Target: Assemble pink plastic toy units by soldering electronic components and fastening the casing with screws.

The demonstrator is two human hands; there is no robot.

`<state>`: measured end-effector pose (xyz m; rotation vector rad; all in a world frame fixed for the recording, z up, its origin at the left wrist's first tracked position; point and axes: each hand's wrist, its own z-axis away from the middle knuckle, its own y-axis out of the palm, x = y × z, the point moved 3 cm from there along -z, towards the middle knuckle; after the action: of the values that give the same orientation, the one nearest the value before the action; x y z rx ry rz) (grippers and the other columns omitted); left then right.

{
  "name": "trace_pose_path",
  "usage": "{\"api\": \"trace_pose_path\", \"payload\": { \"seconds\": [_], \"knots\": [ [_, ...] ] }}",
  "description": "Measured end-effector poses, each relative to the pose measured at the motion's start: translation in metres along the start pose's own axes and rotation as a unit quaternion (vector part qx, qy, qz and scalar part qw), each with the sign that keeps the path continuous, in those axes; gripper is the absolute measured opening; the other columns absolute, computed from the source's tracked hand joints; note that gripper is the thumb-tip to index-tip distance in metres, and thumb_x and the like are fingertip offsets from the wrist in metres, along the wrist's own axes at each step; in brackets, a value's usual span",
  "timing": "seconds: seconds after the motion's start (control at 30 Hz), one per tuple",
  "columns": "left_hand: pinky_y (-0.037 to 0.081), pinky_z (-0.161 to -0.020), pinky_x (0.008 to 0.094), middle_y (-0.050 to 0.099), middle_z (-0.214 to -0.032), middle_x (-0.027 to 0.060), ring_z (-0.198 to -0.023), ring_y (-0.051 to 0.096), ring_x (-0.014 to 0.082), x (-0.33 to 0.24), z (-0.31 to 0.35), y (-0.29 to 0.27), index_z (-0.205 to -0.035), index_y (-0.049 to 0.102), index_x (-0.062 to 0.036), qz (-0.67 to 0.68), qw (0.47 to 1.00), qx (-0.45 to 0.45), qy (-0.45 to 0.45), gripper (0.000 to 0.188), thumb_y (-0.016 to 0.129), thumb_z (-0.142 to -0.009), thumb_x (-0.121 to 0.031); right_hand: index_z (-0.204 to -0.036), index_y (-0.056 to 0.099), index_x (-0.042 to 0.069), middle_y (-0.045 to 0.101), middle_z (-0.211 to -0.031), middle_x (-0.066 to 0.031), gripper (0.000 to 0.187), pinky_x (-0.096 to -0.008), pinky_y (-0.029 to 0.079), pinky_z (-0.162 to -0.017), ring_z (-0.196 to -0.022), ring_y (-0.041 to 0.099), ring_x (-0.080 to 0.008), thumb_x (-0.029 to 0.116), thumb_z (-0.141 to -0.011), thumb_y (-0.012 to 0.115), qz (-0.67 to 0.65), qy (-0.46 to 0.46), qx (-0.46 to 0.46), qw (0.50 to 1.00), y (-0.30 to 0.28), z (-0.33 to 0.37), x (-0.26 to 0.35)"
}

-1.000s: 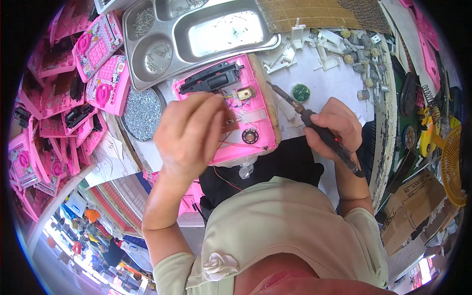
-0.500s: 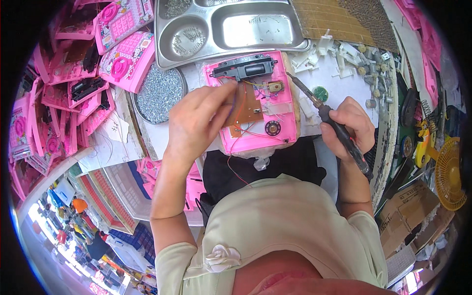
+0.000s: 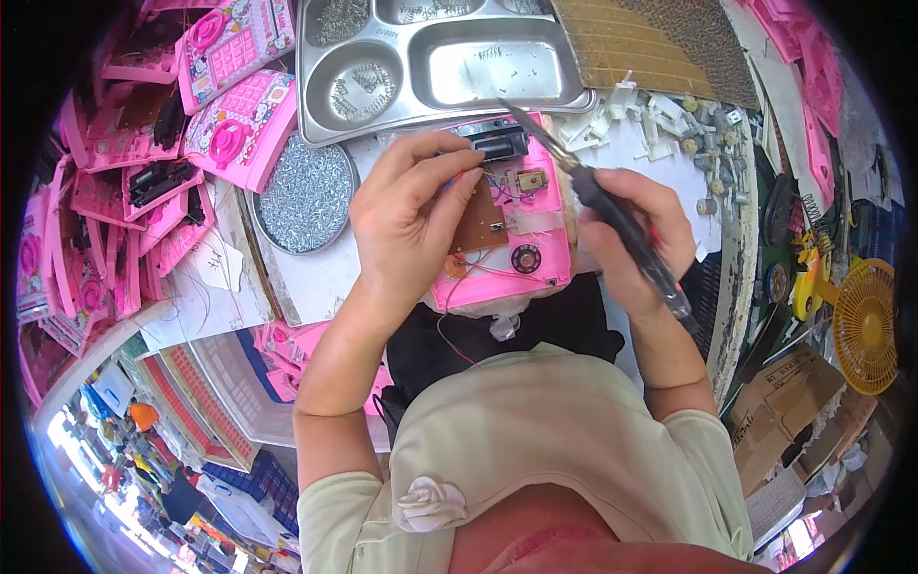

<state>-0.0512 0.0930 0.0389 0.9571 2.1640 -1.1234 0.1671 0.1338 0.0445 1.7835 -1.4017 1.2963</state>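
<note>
A pink plastic toy shell (image 3: 486, 289) lies open in front of me, with a brown circuit board (image 3: 478, 228), a small round speaker (image 3: 526, 257) and thin wires inside. Across its far end sits a black plastic housing (image 3: 499, 143), partly covered by my left hand (image 3: 413, 203). That hand is pinched closed above the board; what its fingertips hold, if anything, I cannot make out. My right hand (image 3: 645, 230) grips a soldering iron (image 3: 620, 218) by its black handle. The iron's tip points up and left, over the shell's far edge.
Beyond the shell stands a steel compartment tray (image 3: 402, 122) with small springs. A round dish of screws (image 3: 304, 196) is at the left, near piled pink shells (image 3: 239, 134). White plastic parts and small motors (image 3: 706, 163) lie at the right, near a yellow fan (image 3: 864, 325).
My right hand has brought the soldering iron left, its tip now above the shell's far edge. My left hand has shifted slightly right and up, covering more of the black housing.
</note>
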Motion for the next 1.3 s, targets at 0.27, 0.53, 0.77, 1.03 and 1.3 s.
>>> {"api": "trace_pose_path", "payload": {
  "seconds": [0.27, 0.53, 0.77, 1.03, 1.3],
  "knots": [
    [0.048, -0.058, 0.0190, 0.070, -0.078, 0.0017, -0.065, 0.062, 0.0048, -0.005, 0.009, 0.009, -0.097, 0.071, 0.0032, 0.211, 0.925, 0.016, -0.317, 0.009, 0.075, -0.089, 0.000, -0.127, 0.059, -0.001, 0.067, -0.113, -0.0111, 0.045, -0.0285, 0.057, -0.088, -0.099, 0.070, -0.0160, -0.010, -0.085, 0.072, 0.004, 0.015, 0.049, 0.999, 0.038, -0.030, -0.011],
    [0.053, -0.057, 0.0230, 0.072, -0.077, 0.0048, -0.064, 0.066, 0.0072, -0.002, 0.011, 0.007, -0.097, 0.072, 0.0019, 0.106, 0.967, 0.027, -0.230, 0.009, 0.074, -0.089, -0.002, -0.129, 0.059, 0.003, 0.067, -0.110, -0.0103, 0.047, -0.0284, 0.057, -0.085, -0.096, 0.070, -0.0166, -0.009, -0.085, 0.070, -0.013, 0.029, 0.044, 0.999, 0.044, -0.034, -0.014],
    [0.051, -0.054, 0.0234, 0.072, -0.077, 0.0046, -0.060, 0.063, 0.0070, 0.002, 0.013, 0.007, -0.098, 0.073, 0.0022, 0.160, 0.952, 0.046, -0.258, 0.009, 0.070, -0.093, -0.004, -0.127, 0.059, 0.003, 0.067, -0.109, -0.0104, 0.046, -0.0279, 0.058, -0.082, -0.093, 0.071, -0.0165, -0.010, -0.084, 0.070, -0.010, 0.004, 0.035, 0.999, 0.045, -0.037, -0.015],
    [0.052, -0.055, 0.0232, 0.072, -0.080, 0.0041, -0.064, 0.063, 0.0059, 0.001, 0.013, 0.010, -0.100, 0.070, 0.0030, 0.264, 0.914, 0.067, -0.300, 0.009, 0.065, -0.096, -0.004, -0.125, 0.060, 0.003, 0.065, -0.106, -0.0098, 0.046, -0.0284, 0.057, -0.079, -0.090, 0.069, -0.0187, -0.010, -0.083, 0.070, 0.028, -0.007, 0.038, 0.999, 0.046, -0.036, -0.020],
    [0.051, -0.058, 0.0225, 0.068, -0.084, 0.0047, -0.065, 0.061, 0.0069, -0.001, 0.012, 0.004, -0.094, 0.069, 0.0021, 0.276, 0.897, 0.069, -0.339, 0.007, 0.069, -0.093, -0.004, -0.116, 0.066, 0.006, 0.068, -0.096, -0.0114, 0.045, -0.0297, 0.052, -0.071, -0.079, 0.066, -0.0231, -0.006, -0.074, 0.077, 0.090, -0.041, -0.003, 0.995, 0.037, -0.022, -0.015]
  ]
}}
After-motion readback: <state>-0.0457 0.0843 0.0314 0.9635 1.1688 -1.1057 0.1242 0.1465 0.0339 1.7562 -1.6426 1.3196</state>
